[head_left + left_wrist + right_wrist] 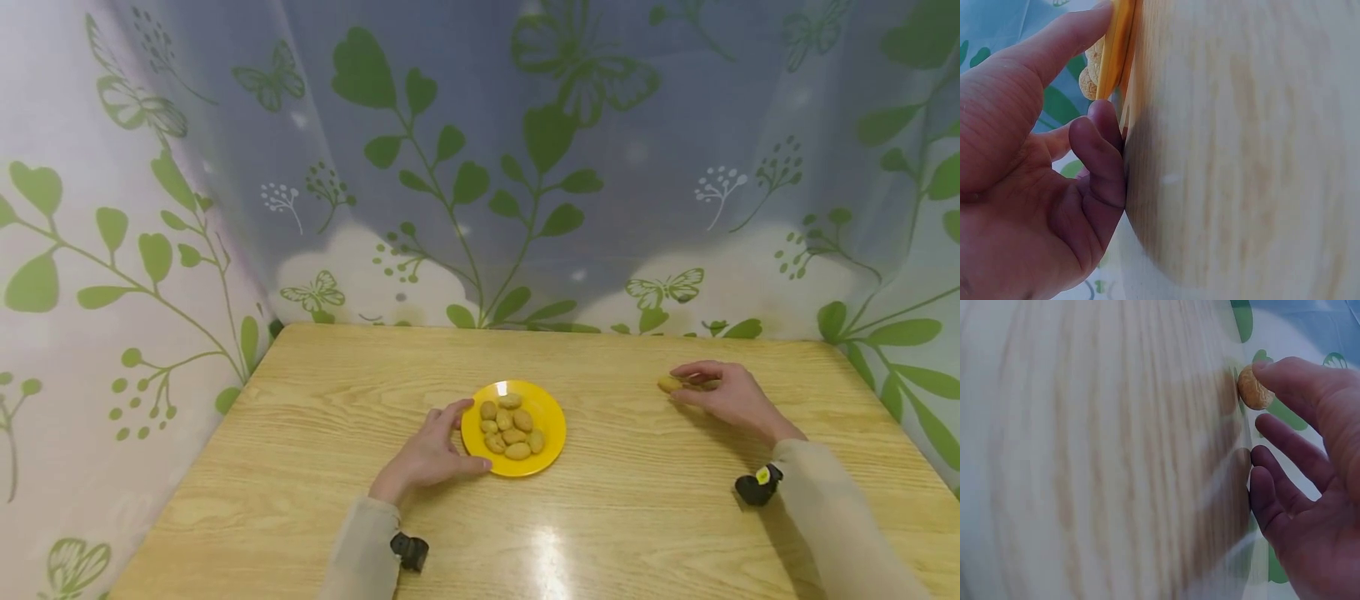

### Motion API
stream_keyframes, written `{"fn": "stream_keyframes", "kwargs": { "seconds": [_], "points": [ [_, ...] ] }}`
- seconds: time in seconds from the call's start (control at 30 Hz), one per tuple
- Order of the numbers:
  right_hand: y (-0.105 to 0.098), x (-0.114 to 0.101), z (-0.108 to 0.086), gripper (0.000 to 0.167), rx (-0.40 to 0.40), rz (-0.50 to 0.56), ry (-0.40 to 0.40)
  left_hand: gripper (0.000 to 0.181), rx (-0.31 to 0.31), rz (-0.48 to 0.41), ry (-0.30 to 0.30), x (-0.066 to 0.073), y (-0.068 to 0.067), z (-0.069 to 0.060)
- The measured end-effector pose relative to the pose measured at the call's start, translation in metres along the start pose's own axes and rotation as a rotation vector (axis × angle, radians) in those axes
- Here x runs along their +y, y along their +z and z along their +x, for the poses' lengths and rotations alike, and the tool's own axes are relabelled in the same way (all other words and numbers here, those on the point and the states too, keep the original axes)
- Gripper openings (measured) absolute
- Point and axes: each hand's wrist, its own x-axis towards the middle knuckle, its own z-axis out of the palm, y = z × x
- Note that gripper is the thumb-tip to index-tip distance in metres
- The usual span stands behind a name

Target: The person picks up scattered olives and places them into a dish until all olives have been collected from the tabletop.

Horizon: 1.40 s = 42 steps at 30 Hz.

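A round yellow plate lies on the table with a group of tan, oval, wrinkled-shelled nuts in it. My left hand holds the plate's left rim, thumb at the near side and index finger at the far side. In the left wrist view the thumb lies along the plate's edge, and the other fingers curl beneath it by the tabletop. Off to the right, my right hand pinches a single tan nut by its fingertips at the table surface. The right wrist view shows the thumb on it; the index finger is mostly hidden.
The wooden table ends at the back against a leaf-and-butterfly patterned curtain. More of this cloth hangs along the left and right sides. A small black camera sits on each wrist.
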Motion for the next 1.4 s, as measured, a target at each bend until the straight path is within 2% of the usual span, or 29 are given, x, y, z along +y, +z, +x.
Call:
{"fn": "stream_keyframes", "kwargs": {
  "seconds": [0.47,0.83,1.07,1.4],
  "points": [
    [-0.002,-0.001,0.001,0.045,-0.031,0.034,0.042,0.098,0.001,0.000,0.003,-0.001,0.001,0.001],
    [-0.002,0.001,0.000,0.043,-0.016,0.023,0.039,0.098,-0.004,-0.008,0.000,0.000,0.002,0.000],
    [-0.001,-0.003,-0.005,0.036,0.023,0.013,0.009,0.098,-0.001,0.003,0.001,0.002,0.001,-0.002],
    [0.003,-0.010,-0.013,0.035,0.034,0.054,0.007,0.097,0.001,0.012,-0.001,0.003,-0.001,-0.003]
  ]
}}
